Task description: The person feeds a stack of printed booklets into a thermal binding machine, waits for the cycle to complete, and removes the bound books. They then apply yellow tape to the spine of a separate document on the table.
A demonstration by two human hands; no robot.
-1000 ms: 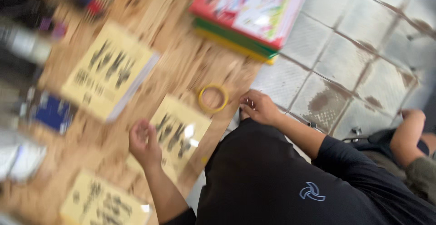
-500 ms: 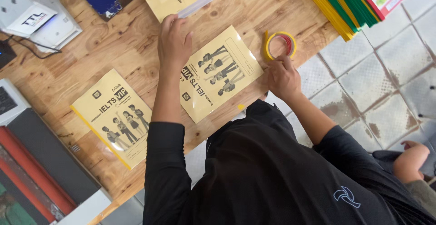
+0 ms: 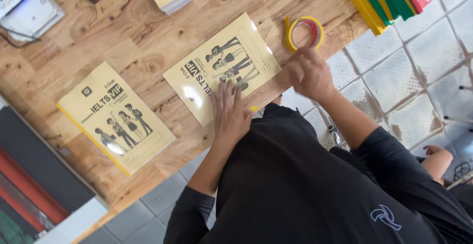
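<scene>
Left hand (image 3: 230,112): flat, fingers spread, pressing yellow booklet (image 3: 221,66) (grasping nothing).
Right hand (image 3: 309,72): blurred, grip unclear, just below tape roll (image 3: 305,32).

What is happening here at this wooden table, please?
A person in a black top leans over the wooden table. The left hand lies flat on a thin yellow booklet, pressing it down. The right hand, blurred, is at the table edge right beside a roll of yellow tape; whether it touches the roll cannot be told. A second yellow booklet lies further left, and a stack of coloured books sits at the far corner.
</scene>
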